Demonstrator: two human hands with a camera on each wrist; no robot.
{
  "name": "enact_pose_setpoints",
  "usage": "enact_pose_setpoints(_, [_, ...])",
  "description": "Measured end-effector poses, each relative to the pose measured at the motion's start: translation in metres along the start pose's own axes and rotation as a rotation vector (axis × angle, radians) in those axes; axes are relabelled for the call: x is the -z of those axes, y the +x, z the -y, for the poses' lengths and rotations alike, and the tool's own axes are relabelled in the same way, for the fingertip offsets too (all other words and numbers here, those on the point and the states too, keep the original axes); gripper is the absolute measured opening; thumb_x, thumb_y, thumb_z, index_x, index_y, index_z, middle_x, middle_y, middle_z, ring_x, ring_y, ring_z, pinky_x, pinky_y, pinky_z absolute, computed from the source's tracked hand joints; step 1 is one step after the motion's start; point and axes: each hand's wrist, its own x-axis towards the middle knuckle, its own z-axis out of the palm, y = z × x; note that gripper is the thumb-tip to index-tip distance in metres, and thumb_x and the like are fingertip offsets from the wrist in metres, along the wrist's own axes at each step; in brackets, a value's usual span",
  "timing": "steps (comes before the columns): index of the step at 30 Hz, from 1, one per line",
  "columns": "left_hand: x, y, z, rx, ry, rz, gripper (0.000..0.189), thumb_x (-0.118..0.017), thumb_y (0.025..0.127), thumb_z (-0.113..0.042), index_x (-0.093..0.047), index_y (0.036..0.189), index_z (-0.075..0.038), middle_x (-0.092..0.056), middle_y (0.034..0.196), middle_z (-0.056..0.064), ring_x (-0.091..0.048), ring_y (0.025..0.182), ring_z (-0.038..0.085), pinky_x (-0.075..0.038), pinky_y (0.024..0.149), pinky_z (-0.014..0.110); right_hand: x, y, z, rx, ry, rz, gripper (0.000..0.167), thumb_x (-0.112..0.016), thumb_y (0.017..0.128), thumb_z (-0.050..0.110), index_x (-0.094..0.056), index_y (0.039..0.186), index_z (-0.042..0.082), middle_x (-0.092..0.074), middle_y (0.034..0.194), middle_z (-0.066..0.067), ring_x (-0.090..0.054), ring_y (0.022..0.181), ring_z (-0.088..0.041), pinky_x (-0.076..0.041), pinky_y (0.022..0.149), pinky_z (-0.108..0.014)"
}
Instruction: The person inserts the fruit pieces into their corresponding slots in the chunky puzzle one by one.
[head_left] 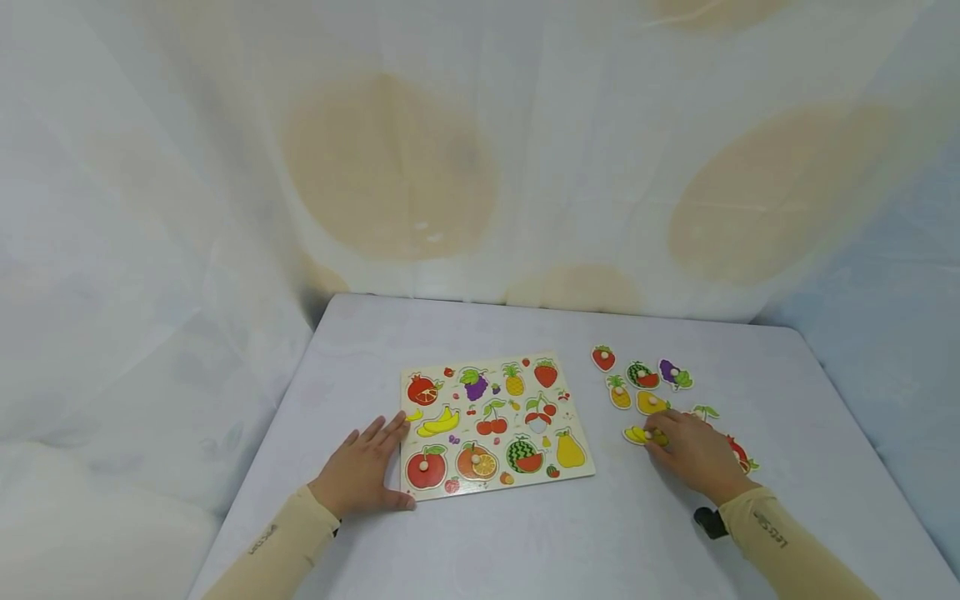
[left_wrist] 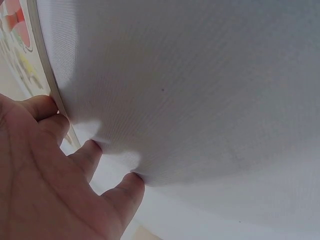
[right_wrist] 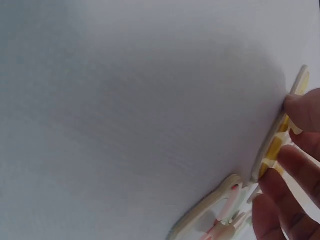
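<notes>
Head view: The left hand (head_left: 362,468) lies at the left side of the wooden fruit puzzle board (head_left: 498,493), fingers straight and spread, thumb near the board's lower left corner. On the board, the apple piece (head_left: 426,473) and the orange piece (head_left: 471,467) sit in the bottom row, each with its knob upright. The right hand (head_left: 697,454) is on the white table (head_left: 555,542), to the right of the board and well apart from it. Its thumb and fingers are curled down onto the banana piece (head_left: 634,435), which projects to the left of the fingertips. Around this hand lie the pear piece (head_left: 648,404), just beyond the grip, then the pineapple piece (head_left: 618,393), watermelon piece (head_left: 642,376), grape piece (head_left: 673,374) and strawberry piece (head_left: 603,358). The pomegranate piece (head_left: 741,454) shows partly from behind the right hand.

Left wrist view: Two fingertips touch the board's edge; two others rest on the table surface, set apart from each other.

Right wrist view: The thumb bears on the banana piece near its upper end; the other fingers meet its face and lower end, pinching it. Just beside the lower end lies a red-and-green printed piece (right_wrist: 220,220); its fruit cannot be told.
</notes>
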Motion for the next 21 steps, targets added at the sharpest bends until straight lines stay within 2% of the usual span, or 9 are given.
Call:
enact_pose_setpoints(6, [-0.0016,0.0002,0.0005,0.001,0.004,-0.005,0.118,-0.083,0.063,-0.066,-0.036,0.156,-0.012,-0.029,0.162,0.002,-0.026,0.146,0.034,-0.027,0.112,0.062,-0.0001,0.0010,-0.0004,-0.001,-0.018,0.016,0.032,-0.084,0.081,0.027,-0.071,0.107,0.015,-0.067,0.119,-0.013,-0.063,0.107,-0.037,-0.052,0.089,-0.057])
enact_pose_setpoints(13, [0.0003,-0.0008,-0.0006,-0.002,0.003,0.002,0.117,-0.083,0.064,-0.066,-0.035,0.156,-0.011,-0.029,0.162,0.002,-0.025,0.147,0.034,-0.027,0.112,0.062,0.0019,0.0013,-0.0001,0.057,-0.097,0.033,0.036,-0.084,0.082,0.031,-0.072,0.111,0.013,-0.070,0.113,-0.009,-0.065,0.096,-0.031,-0.055,0.086,-0.053])
enact_pose_setpoints(21, [0.0029,-0.0019,-0.0024,-0.007,-0.005,-0.005,0.116,-0.083,0.064,-0.065,-0.036,0.155,-0.011,-0.029,0.162,0.002,-0.025,0.146,0.034,-0.027,0.112,0.062,0.0052,0.0014,0.0004,0.076,-0.095,0.023,0.037,-0.084,0.082,0.031,-0.071,0.112,0.012,-0.069,0.111,-0.008,-0.065,0.097,-0.032,-0.056,0.084,-0.053])
